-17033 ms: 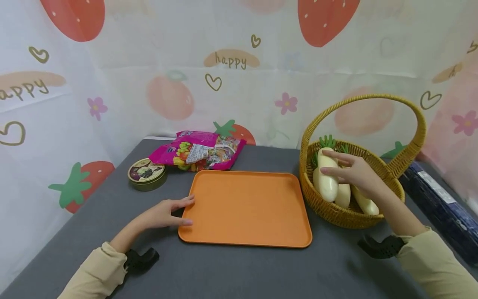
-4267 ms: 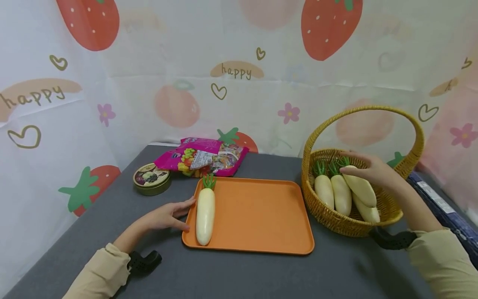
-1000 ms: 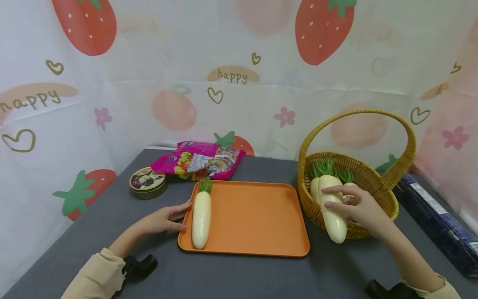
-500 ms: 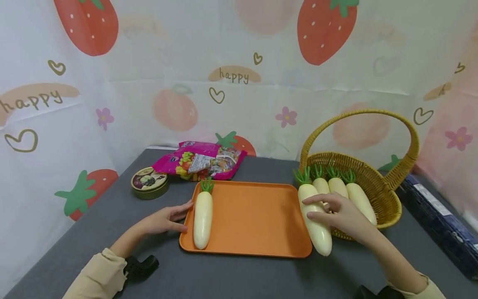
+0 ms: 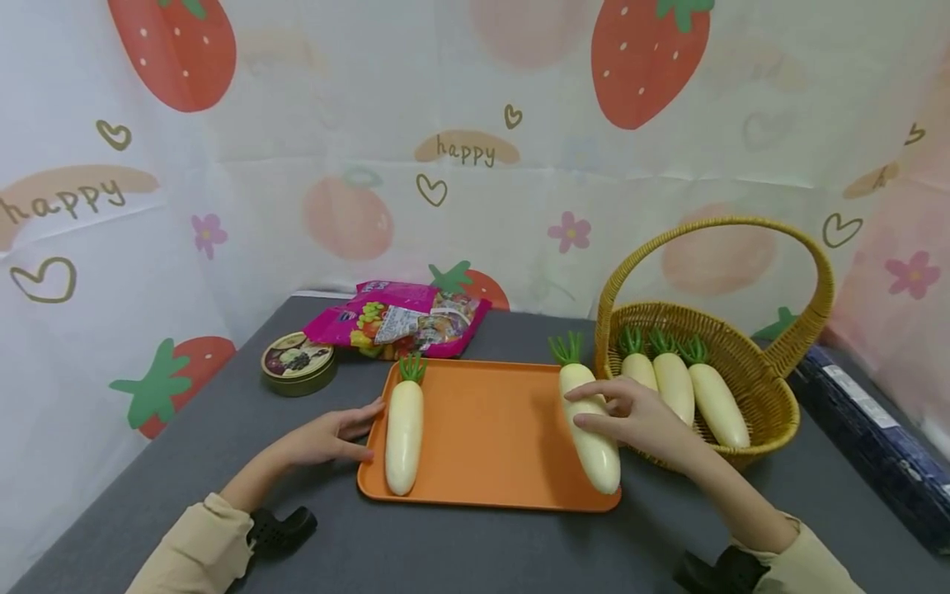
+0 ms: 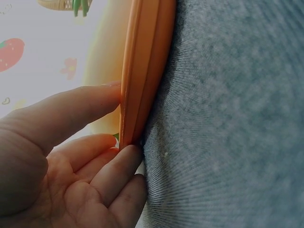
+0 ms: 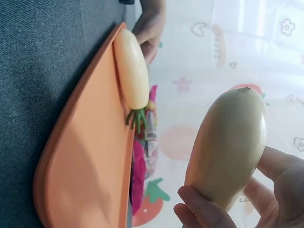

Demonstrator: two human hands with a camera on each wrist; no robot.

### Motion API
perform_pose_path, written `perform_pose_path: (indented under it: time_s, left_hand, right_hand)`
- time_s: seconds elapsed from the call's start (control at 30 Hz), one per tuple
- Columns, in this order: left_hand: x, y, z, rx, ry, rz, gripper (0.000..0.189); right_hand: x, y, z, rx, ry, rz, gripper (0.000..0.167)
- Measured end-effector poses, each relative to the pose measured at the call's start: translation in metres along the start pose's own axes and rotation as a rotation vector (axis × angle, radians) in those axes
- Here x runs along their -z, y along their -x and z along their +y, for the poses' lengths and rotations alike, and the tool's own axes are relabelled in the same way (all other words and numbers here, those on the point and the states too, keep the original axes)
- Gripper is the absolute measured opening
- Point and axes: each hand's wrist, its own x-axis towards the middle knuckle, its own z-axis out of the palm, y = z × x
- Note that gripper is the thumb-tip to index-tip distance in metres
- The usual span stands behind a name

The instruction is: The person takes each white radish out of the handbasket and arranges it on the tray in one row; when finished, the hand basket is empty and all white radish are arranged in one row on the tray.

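My right hand (image 5: 641,421) grips a white radish (image 5: 597,462) with green leaves, thumb and fingers around its middle, over the right end of the orange tray (image 5: 490,437). In the right wrist view this radish (image 7: 228,142) hangs raised, its blunt end towards the camera. A second white radish (image 5: 404,441) lies lengthwise along the tray's left side, leaves towards the back. My left hand (image 5: 326,437) rests at the tray's left edge, fingers spread. In the left wrist view, the thumb of this hand (image 6: 76,156) touches the tray's rim (image 6: 142,80), other fingers beside its outer wall.
A wicker basket (image 5: 783,408) with a tall handle stands right of the tray and holds three more white radishes (image 5: 718,404). Behind the tray lie a pink packet (image 5: 401,320) and a round tin (image 5: 297,365). A dark blue package (image 5: 864,437) lies at far right.
One radish has come onto the tray's left side since the oldest frame. Within the last second, my right hand has carried another leftward from the basket over the tray. My left hand stays.
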Motion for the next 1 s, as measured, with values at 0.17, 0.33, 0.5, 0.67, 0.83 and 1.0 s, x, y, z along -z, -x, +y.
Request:
perform_pose_path:
  time_s: [0.17, 0.33, 0.5, 0.67, 0.83, 1.0]
  left_hand:
    - [0.000, 0.000, -0.001, 0.009, -0.001, 0.004, 0.075]
    - [0.000, -0.001, -0.001, 0.016, -0.008, 0.000, 0.075]
    - [0.001, -0.003, -0.001, 0.016, -0.005, -0.006, 0.076]
    - [-0.001, -0.004, 0.000, -0.002, -0.003, -0.014, 0.075]
    - [-0.001, -0.005, 0.000, -0.022, -0.001, -0.018, 0.075]
    - [0.001, -0.004, -0.001, -0.012, -0.004, -0.017, 0.077]
  right_hand:
    - [-0.006, -0.007, -0.001, -0.005, -0.018, -0.024, 0.035]
    - [-0.012, -0.014, -0.002, 0.004, -0.068, -0.053, 0.035]
    - [-0.019, -0.021, -0.003, 0.002, -0.143, -0.104, 0.038]
    - [-0.025, -0.027, -0.001, 0.004, -0.207, -0.171, 0.039]
    - [-0.032, -0.033, 0.001, 0.012, -0.206, -0.181, 0.041]
    - [-0.044, -0.043, 0.003, 0.022, -0.192, -0.183, 0.042]
